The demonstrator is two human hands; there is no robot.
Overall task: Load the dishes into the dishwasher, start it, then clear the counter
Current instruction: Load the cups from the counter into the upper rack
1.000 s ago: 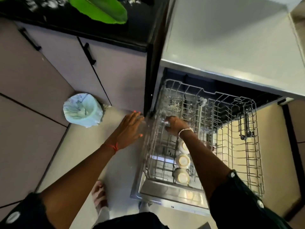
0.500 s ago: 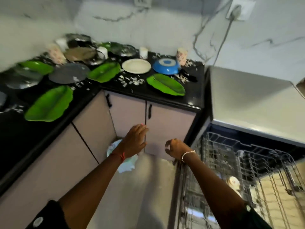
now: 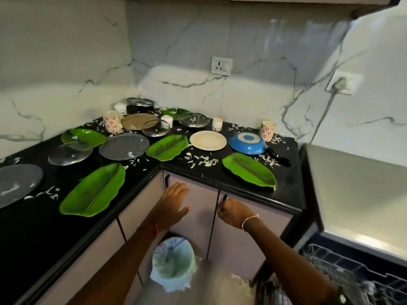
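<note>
Hovering before the matte cabinet doors, both hands sit just below the counter's front edge.
The left hand [image 3: 176,203] is spread flat with straight fingers, grasping nothing; the right hand [image 3: 234,211] is clenched in a fist, with nothing seen inside it. The glossy black counter [image 3: 290,179], strewn with white flakes, carries the dishes: a ribbed leaf-shaped green plate [image 3: 248,169] near its front edge, and a round cream plate [image 3: 208,140] and an upturned blue pan [image 3: 247,143] behind. A steel-topped dishwasher [image 3: 352,194] stands at the counter's right end, its wire rack [image 3: 352,271] pulled out.

Soft, even daylight fills the kitchen, with glare on the dishwasher top [image 3: 350,194], motion blur and wide-angle bending at the edges.
</note>
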